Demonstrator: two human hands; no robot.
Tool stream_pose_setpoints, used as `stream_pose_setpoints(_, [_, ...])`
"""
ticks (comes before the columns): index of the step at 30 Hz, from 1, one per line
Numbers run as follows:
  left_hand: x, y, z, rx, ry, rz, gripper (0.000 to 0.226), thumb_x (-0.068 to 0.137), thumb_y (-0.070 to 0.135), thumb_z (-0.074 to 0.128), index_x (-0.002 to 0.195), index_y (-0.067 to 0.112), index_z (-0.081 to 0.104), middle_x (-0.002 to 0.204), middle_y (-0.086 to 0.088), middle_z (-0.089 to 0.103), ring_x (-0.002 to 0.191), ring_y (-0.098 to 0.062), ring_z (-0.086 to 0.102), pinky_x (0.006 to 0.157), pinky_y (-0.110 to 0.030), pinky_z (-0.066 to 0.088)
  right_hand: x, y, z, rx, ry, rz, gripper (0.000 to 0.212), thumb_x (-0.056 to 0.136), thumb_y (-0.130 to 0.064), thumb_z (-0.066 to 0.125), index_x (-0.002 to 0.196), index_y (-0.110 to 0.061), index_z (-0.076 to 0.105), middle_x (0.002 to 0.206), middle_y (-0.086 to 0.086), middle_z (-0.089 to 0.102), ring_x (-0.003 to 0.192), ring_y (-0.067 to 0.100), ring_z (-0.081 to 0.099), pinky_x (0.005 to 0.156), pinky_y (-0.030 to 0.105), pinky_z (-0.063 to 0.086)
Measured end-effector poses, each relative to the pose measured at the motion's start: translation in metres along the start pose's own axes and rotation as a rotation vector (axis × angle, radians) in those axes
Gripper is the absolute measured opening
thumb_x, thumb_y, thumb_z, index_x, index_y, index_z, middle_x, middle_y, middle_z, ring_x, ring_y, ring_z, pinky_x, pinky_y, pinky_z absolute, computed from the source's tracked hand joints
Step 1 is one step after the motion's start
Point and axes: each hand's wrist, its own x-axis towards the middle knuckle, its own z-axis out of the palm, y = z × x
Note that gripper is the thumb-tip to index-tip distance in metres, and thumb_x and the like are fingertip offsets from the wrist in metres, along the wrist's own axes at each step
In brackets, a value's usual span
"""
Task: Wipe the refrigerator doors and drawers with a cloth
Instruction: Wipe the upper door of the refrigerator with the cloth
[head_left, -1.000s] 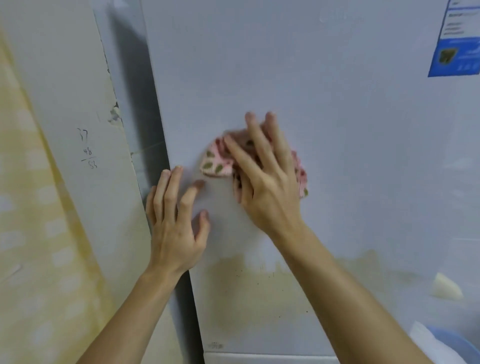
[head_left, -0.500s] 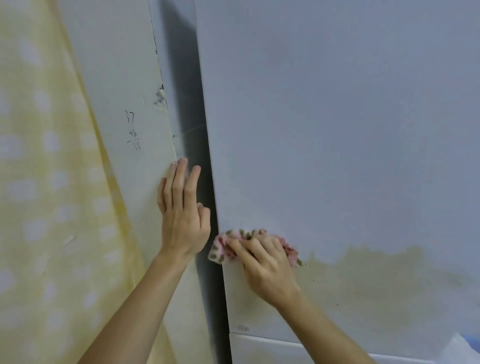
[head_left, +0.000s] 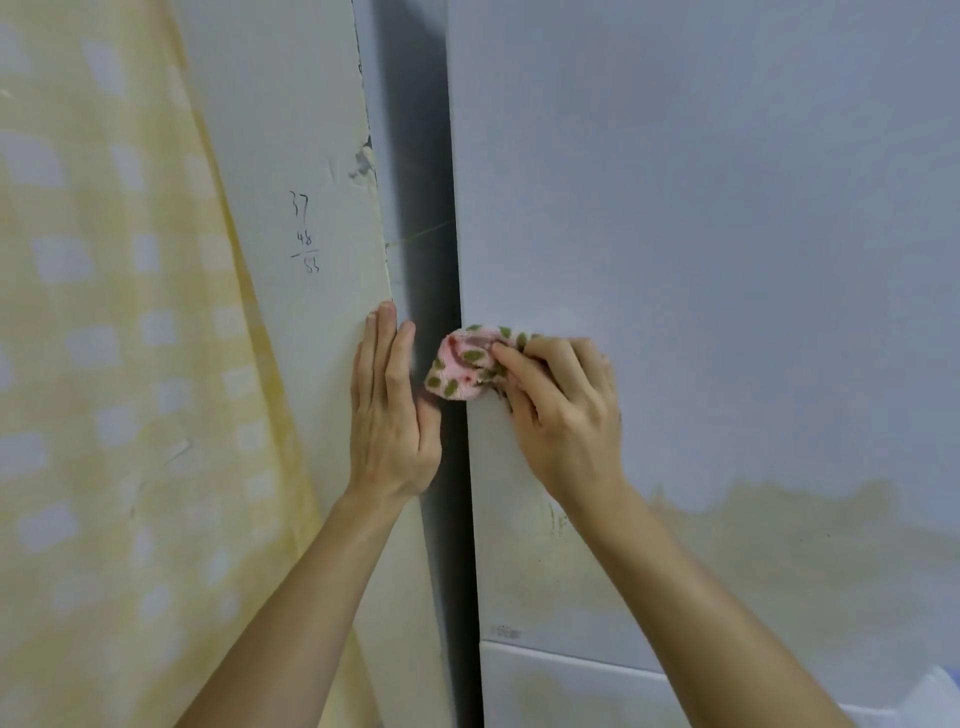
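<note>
Head view: we see the right hand (head_left: 563, 410) bunching a pink leaf-print cloth (head_left: 465, 366) in curled fingers against the left edge of the refrigerator door (head_left: 727, 260), above its yellowish stain (head_left: 779, 545). Our left hand (head_left: 389, 415) lies flat, fingers straight, on the white wall (head_left: 291, 156) beside the gap (head_left: 431, 208).

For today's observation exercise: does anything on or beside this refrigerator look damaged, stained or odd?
Yes. A yellowish-brown stain spreads across the lower refrigerator door, below the cloth. The wall edge is chipped, with numbers written beneath.
</note>
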Motion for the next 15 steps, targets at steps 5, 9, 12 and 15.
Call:
stream_pose_setpoints(5, [-0.001,0.001,0.000,-0.001,-0.019,0.013,0.058,0.106,0.014,0.034,0.161,-0.003,0.025,0.172,-0.024,0.019,0.163,-0.038,0.013,0.132,-0.052,0.015,-0.120,-0.011,0.004,0.065,-0.317,-0.130,0.027,0.084,0.007,0.077,0.108,-0.004,0.080,0.092,0.007,0.070,0.088,0.023,0.057,0.065,0.036,0.051])
stream_pose_setpoints(9, [-0.002,0.004,0.002,0.034,-0.012,0.010,0.059,0.105,0.013,0.038,0.161,0.000,0.025,0.173,-0.023,0.016,0.163,-0.038,0.010,0.132,-0.053,0.015,-0.168,-0.009,-0.012,0.098,-0.591,-0.193,0.035,0.089,0.001,0.050,0.102,-0.013,0.080,0.093,0.000,0.066,0.092,0.019,0.048,0.068,0.030,0.043])
stream_pose_setpoints(12, [-0.002,0.011,0.005,0.040,-0.003,-0.013,0.059,0.106,0.015,0.039,0.162,0.003,0.025,0.173,-0.024,0.014,0.163,-0.039,0.009,0.132,-0.054,0.013,-0.141,0.000,-0.023,0.064,-0.579,-0.202,0.034,0.089,-0.002,0.051,0.106,-0.013,0.079,0.103,0.002,0.067,0.100,0.022,0.051,0.075,0.031,0.039])
stream_pose_setpoints(15, [-0.002,0.019,0.012,0.039,0.016,0.007,0.058,0.107,0.016,0.039,0.161,0.002,0.027,0.172,-0.025,0.017,0.163,-0.039,0.011,0.132,-0.053,0.013,-0.080,0.021,-0.038,-0.029,-0.336,-0.112,0.043,0.084,0.006,0.059,0.118,-0.013,0.078,0.117,0.008,0.072,0.113,0.028,0.054,0.086,0.037,0.040])
